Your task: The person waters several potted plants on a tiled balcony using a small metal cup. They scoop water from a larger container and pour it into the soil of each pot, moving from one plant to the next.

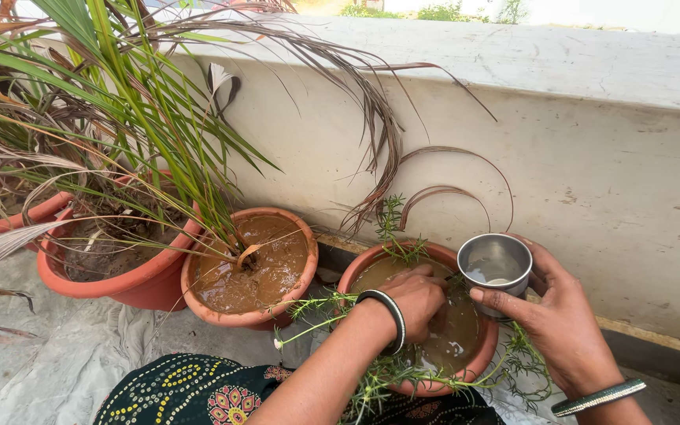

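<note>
While muddy water stands in it, serves as landmark: round terracotta pot (478, 364), matte orange clay, rim smooth, thin feathery green sprigs trailing over its near edge. Beyond it, rough whitewashed parapet wall (592, 181), stained and scuffed. To its left, touching or nearly so, second clay pot (249, 267) brimming with brown water around a slim stem; further left again, larger pot (120, 271) of dry dark soil, carrying long strap-like palm leaves (135, 102), green mixed with dried brown ones arching rightward. Under the landmark pot, grey worn floor (57, 370). Dipped into the pot's water at its left half, left hand (417, 299), fingers curled downward into the wet soil, clenched or merely digging cannot be told; black-and-white bangle at the wrist. Just above the pot's right rim, right hand (552, 315) wrapped around small steel cup (495, 267), polished, cylindrical, mouth up and tipped slightly toward the camera, long axis near upright. Cup lies right of the left hand, close beside, not touching; right hand plainly the nearer.
</note>
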